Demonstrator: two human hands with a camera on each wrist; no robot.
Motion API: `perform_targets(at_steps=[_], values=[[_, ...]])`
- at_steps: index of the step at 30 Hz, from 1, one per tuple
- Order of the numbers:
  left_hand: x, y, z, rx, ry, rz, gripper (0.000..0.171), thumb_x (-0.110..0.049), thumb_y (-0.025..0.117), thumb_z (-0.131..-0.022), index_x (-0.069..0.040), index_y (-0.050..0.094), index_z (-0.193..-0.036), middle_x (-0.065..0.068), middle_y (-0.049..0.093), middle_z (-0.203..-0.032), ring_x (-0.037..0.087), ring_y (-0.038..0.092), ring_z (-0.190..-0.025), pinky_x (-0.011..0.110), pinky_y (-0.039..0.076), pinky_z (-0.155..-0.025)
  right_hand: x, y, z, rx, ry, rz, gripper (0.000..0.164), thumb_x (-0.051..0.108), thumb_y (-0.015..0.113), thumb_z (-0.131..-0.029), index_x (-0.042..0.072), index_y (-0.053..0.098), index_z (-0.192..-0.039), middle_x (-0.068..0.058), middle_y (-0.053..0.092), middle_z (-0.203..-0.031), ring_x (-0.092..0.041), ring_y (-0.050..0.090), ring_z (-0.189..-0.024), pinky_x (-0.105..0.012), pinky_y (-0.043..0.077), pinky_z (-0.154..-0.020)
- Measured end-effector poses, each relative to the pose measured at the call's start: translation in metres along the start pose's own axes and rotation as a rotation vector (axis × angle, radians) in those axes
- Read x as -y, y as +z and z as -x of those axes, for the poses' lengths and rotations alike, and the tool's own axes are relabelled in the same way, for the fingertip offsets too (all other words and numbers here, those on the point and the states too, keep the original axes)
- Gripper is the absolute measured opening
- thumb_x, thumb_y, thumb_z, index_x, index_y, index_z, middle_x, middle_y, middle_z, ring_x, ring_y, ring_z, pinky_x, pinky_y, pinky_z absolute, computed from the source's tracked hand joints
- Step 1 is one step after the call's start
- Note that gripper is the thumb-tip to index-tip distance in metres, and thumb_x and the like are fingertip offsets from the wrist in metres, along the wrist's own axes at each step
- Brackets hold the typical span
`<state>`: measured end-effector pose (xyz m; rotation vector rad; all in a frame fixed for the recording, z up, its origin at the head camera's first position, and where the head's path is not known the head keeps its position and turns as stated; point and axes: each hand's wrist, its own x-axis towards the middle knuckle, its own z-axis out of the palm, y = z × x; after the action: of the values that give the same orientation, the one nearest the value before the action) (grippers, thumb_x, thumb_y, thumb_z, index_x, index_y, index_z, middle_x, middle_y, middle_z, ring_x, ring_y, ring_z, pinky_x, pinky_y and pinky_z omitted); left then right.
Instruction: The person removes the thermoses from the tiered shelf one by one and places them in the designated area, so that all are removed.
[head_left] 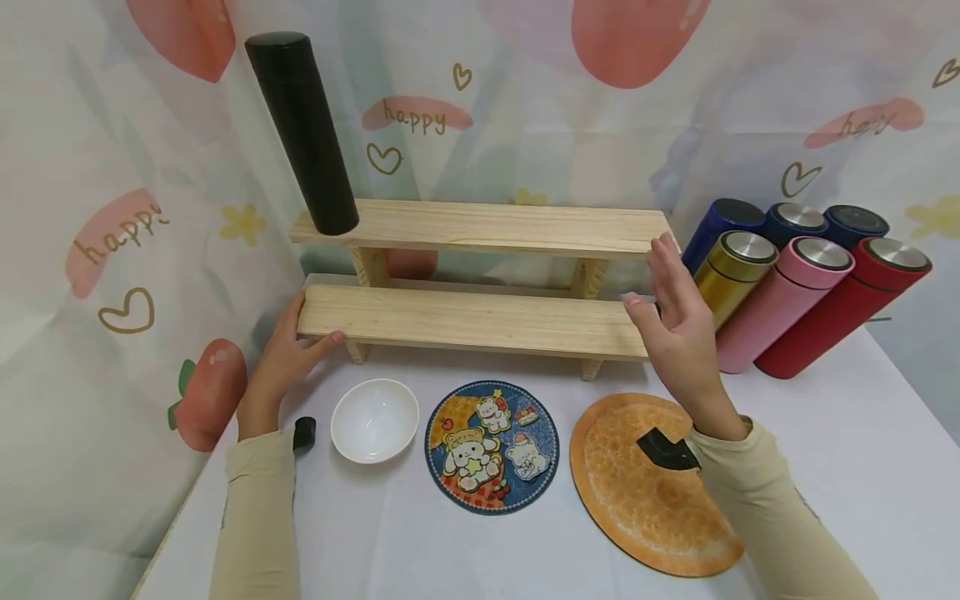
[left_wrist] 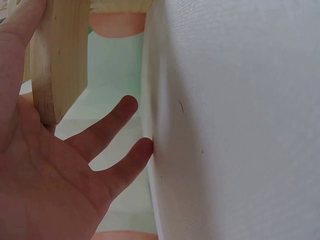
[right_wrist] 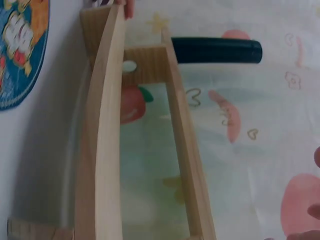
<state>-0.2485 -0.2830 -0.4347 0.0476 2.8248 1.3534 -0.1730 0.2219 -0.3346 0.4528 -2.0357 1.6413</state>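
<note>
A two-tier wooden shelf [head_left: 472, 318] stands at the back of the white table. My left hand [head_left: 288, 358] grips the left end of its lower board, thumb along the front edge; in the left wrist view two fingers of that hand [left_wrist: 60, 165] spread below the board [left_wrist: 60, 60]. Raised at the shelf's right end is my right hand [head_left: 682, 337], fingers straight, holding nothing. Only its fingertips [right_wrist: 312, 210] show in the right wrist view, apart from the shelf [right_wrist: 107, 135]. A black thermos bottle [head_left: 303, 137] stands upright on the upper board's left end.
Several thermos bottles, among them gold, pink [head_left: 783, 304] and red [head_left: 843, 308], stand grouped right of the shelf. In front lie a white bowl [head_left: 375, 422], a round cartoon mat [head_left: 491, 447] and a bread-patterned round mat [head_left: 637, 492]. A printed curtain [head_left: 525, 108] hangs behind.
</note>
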Motion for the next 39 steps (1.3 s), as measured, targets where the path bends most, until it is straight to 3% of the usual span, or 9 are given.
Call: perform_targets(at_steps=[13, 29, 39], values=[[-0.003, 0.002, -0.005, 0.0, 0.023, 0.008, 0.114, -0.054, 0.076, -0.097, -0.014, 0.002, -0.174, 0.019, 0.005, -0.178, 0.043, 0.011, -0.161, 0.066, 0.013, -0.126, 0.008, 0.038, -0.013, 0.088, 0.092, -0.209, 0.062, -0.001, 0.056, -0.105, 0.004, 0.04, -0.165, -0.009, 0.039, -0.169, -0.033, 0.04, -0.153, -0.025, 0.045, -0.113], [-0.001, 0.001, -0.004, -0.005, -0.014, -0.009, 0.115, -0.058, 0.075, -0.097, -0.017, 0.0, -0.174, 0.019, 0.004, -0.178, 0.044, 0.01, -0.161, 0.068, 0.013, -0.126, 0.013, 0.09, -0.032, 0.149, 0.13, -0.385, 0.06, 0.001, 0.061, -0.103, -0.001, 0.043, -0.16, -0.004, 0.048, -0.16, -0.038, 0.046, -0.147, -0.037, 0.046, -0.114], [-0.002, 0.001, -0.002, -0.009, -0.021, 0.011, 0.114, -0.056, 0.076, -0.097, -0.019, 0.001, -0.174, 0.017, 0.004, -0.178, 0.043, 0.011, -0.161, 0.067, 0.013, -0.126, 0.012, 0.117, -0.046, 0.185, 0.144, -0.432, 0.063, 0.002, 0.063, -0.102, -0.002, 0.04, -0.161, -0.011, 0.045, -0.162, -0.043, 0.042, -0.149, -0.043, 0.045, -0.116]])
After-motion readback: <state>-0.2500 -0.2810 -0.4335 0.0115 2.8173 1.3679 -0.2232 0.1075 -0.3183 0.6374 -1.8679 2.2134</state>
